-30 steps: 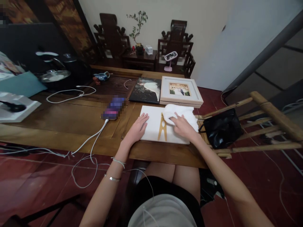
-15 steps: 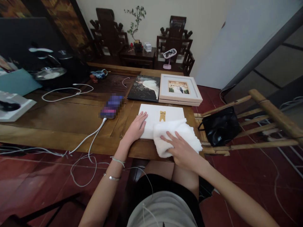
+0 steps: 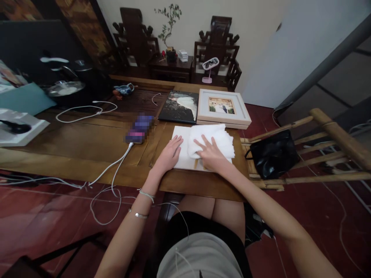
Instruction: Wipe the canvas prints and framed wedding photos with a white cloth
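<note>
My left hand (image 3: 169, 151) lies flat on the left part of a white rectangular board (image 3: 180, 161), its fingers stretched out. My right hand (image 3: 211, 153) presses with spread fingers on a folded white towel (image 3: 224, 139), which covers much of the board's upper and right part. Below the towel, by the right wrist, a small golden-brown patch (image 3: 196, 163) shows on the board's face. The rest of the board under the towel is hidden. The board lies near the front edge of the wooden table (image 3: 98, 144).
Behind the board are a dark photo panel (image 3: 178, 106) and a pale framed photo (image 3: 245, 116). A phone (image 3: 139, 129) with a white cable (image 3: 114, 162) lies to the left. A black bag (image 3: 272, 154) rests on a bamboo chair (image 3: 292, 125) at right.
My right hand has slid the towel away from me and slightly left over the board. The golden cat figure is now covered, and a lower golden-brown patch is exposed. My left hand stays put.
</note>
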Tool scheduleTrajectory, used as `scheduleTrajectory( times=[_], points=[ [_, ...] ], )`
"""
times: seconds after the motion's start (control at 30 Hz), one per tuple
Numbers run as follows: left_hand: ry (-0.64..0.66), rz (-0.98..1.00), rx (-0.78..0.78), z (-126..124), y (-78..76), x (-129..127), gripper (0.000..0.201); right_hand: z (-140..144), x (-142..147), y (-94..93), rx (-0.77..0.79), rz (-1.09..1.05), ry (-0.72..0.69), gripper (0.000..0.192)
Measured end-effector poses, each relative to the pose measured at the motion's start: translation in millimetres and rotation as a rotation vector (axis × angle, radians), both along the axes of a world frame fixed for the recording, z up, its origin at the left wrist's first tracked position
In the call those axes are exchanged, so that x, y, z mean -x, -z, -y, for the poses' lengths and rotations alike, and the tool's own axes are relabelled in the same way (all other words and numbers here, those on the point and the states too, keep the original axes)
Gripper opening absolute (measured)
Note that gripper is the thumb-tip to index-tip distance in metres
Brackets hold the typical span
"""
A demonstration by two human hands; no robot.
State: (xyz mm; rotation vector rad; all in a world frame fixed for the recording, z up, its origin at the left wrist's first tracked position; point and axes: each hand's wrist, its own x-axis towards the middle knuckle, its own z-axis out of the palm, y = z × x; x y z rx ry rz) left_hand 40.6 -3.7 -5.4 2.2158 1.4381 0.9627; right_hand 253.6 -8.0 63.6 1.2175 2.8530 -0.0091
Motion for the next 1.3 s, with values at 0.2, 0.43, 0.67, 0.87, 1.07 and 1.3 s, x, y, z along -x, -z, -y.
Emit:
scheduleTrajectory(
  times=[0.2,0.43,0.67,0.87,1.07,1.3],
  points=[
    [0.0,-0.002,-0.005,1,-0.2,0,0.043,74,-2,-9.7,0.086,0.007,-0.138,0.031],
    [0.01,-0.011,0.012,1,-1.9,1,0.043,20,-14,-17.6,0.155,-0.112,-0.127,0.051],
    [0.013,-0.012,0.008,0,-0.6,1,0.045,-31,7,0.5,0.019,-0.101,0.041,0.052],
    [-0.01,-0.015,-0.005,-1,2.3,1,0.048,48,20,-1.7,0.009,-0.011,-0.022,0.034],
    [0.003,-0.036,-0.008,-2,2.6,3,0.047,78,16,-16.1,0.095,-0.029,-0.088,0.034],
    [0.007,-0.039,0.001,-2,3.5,3,0.048,-10,23,-14.8,0.017,-0.012,0.045,0.04]
  ],
)
